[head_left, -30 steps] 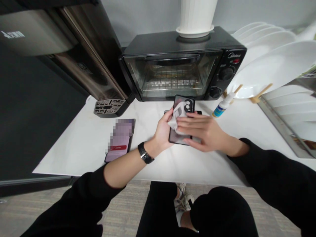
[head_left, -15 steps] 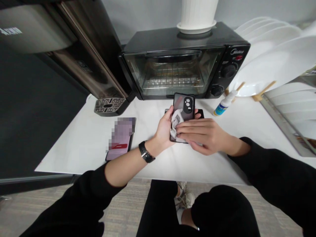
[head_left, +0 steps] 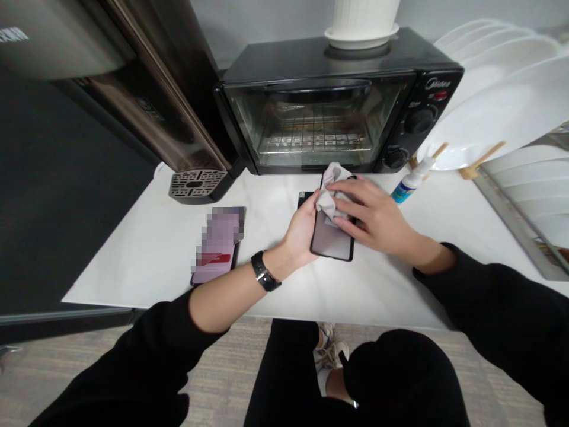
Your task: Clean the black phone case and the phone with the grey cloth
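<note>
In the head view, I see a white table [head_left: 133,255] with faint grey veining, its near edge running above a greyish-brown striped floor [head_left: 222,367]. A plain grey wall [head_left: 275,24] closes off the far side. Against it sits a black toaster oven [head_left: 311,130], its door shut with a wire rack behind the glass, and a white pot [head_left: 364,21] on a saucer stands on top. To the left rises a tall drinks machine [head_left: 191,118] with a slotted drip tray [head_left: 193,185] at its foot. On the far right, big white plates [head_left: 489,107] stand on edge in a wooden rack [head_left: 469,172], and a small spray bottle [head_left: 405,187] is upright on the table near them.

The see-through, black-rimmed phone case [head_left: 331,243] is near the middle of the table, in front of the oven. The left hand [head_left: 300,234] grips it by its left side; the right hand [head_left: 377,216], fingers spread and a little bent, presses a crumpled white tissue [head_left: 331,198] onto its far half. A dark flat thing [head_left: 304,197] shows partly behind the left hand, and left of the hands a phone [head_left: 219,243] lies face up, its screen blurred out.
</note>
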{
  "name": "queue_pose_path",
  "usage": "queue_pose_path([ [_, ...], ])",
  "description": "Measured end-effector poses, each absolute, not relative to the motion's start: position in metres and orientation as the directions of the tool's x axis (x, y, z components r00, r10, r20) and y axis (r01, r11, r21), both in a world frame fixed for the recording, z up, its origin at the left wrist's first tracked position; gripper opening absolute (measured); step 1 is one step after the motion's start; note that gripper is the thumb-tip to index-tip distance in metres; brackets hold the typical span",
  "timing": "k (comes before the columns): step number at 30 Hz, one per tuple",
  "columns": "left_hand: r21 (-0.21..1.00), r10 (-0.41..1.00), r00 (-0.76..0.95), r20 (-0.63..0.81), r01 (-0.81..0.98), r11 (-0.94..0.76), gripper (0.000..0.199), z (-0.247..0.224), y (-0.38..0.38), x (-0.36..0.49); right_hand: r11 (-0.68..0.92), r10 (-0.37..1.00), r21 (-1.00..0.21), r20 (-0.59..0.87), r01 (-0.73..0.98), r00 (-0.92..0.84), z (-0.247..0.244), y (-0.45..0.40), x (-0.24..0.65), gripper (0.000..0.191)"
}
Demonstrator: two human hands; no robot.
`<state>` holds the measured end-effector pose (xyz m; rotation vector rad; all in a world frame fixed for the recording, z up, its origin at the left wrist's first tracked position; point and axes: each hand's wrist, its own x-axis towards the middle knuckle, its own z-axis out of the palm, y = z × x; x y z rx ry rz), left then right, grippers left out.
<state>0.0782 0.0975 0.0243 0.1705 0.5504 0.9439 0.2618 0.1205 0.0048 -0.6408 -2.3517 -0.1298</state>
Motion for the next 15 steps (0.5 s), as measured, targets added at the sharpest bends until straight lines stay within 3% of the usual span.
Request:
queue_pose_path([
  [4, 0.415, 0.784, 0.519, -0.341, -0.665, 0.621, 0.062, 0.025, 0.103, 0.069, 0.973, 0.212, -0.05, 0.572, 0.223, -0.792, 0.007, 0.108, 0.259, 0.042],
  [6, 0.443, 0.804, 0.523, -0.282, -0.673, 0.593, 0.066, 0.026, 0.104, 0.067, 0.983, 0.162, -0.025, 0.587, 0.182, -0.793, 0.007, 0.109, 0.261, 0.041],
  [9, 0.463, 0.841, 0.468, -0.273, -0.702, 0.541, 0.055, 0.026, 0.104, 0.069, 0.916, 0.324, -0.027, 0.64, 0.401, -0.697, 0.007, 0.12, 0.268, 0.04],
  [12, 0.475, 0.822, 0.453, -0.345, -0.671, 0.569, 0.049, 0.028, 0.101, 0.071, 0.802, 0.52, -0.103, 0.605, 0.588, -0.603, 0.006, 0.127, 0.269, 0.057],
  [15, 0.469, 0.822, 0.438, -0.364, -0.676, 0.568, 0.048, 0.033, 0.1, 0.07, 0.879, 0.422, -0.066, 0.571, 0.473, -0.705, 0.006, 0.12, 0.263, 0.065],
])
